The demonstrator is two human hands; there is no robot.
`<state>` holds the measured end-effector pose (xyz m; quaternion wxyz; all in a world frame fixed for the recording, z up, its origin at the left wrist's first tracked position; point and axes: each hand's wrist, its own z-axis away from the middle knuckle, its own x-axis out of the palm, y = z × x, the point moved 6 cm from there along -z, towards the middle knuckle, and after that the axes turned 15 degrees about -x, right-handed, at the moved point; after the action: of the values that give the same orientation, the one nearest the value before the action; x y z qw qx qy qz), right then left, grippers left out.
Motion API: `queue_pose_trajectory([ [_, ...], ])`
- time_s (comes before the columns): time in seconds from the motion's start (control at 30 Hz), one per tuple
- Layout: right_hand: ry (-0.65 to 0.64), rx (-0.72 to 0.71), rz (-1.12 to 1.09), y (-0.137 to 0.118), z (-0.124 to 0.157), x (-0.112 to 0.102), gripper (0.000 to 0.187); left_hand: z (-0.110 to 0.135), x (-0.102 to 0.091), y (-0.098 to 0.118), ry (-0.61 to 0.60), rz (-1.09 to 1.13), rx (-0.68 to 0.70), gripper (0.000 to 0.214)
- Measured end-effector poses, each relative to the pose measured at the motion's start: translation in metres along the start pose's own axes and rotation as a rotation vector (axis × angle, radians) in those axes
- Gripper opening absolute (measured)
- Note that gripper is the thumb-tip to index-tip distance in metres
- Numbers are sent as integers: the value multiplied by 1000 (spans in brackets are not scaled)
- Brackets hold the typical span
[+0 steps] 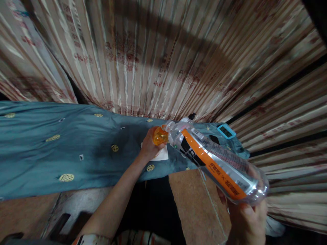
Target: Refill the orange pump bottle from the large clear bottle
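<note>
My right hand [246,217] is wrapped round the lower part of a large clear plastic bottle [217,161] with an orange, black and silver label. The bottle is tilted, its neck pointing to the upper left. At its mouth is a small see-through orange container [160,135], gripped by my left hand [150,144]. The bottle's mouth overlaps the container's right edge; I cannot tell whether they touch. Part of the container is hidden behind my fingers. A white sheet of paper [162,154] lies below my left hand on the teal cloth [84,143].
A light blue device with a dark screen [226,131] and a small dark object [214,139] lie at the cloth's right end. A black pump top [192,116] shows behind the bottle. Pleated patterned curtains [153,61] hang behind. Brown tiled floor [196,204] lies below.
</note>
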<state>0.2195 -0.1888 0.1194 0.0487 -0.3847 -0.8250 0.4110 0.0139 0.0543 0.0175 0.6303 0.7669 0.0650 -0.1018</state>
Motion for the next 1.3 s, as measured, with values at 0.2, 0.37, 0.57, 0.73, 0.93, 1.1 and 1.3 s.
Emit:
queue_pose_trajectory([
  [0.2, 44, 102, -86, 16, 7, -8, 81, -1, 1, -1, 6, 14, 7, 60],
  [0.37, 50, 119, -80, 18, 8, -10, 80, -1, 1, -1, -7, 37, 1, 59],
  [0.57, 41, 31, -138, 16, -4, -4, 81, -1, 1, -2, -1, 28, 14, 60],
  [0.73, 53, 59, -252, 6, -8, 4, 74, -1, 1, -1, -2, 50, 14, 58],
  [0.93, 16, 12, -316, 0, -12, 11, 68, -1, 2, -4, -10, 43, -16, 62],
  [1.1, -33, -45, -359, 3, -13, 10, 59, -1, 1, -2, -4, 47, -13, 59],
  [1.3, -30, -36, -354, 9, -8, 6, 60, 0, 0, 2, -21, 41, -30, 58],
])
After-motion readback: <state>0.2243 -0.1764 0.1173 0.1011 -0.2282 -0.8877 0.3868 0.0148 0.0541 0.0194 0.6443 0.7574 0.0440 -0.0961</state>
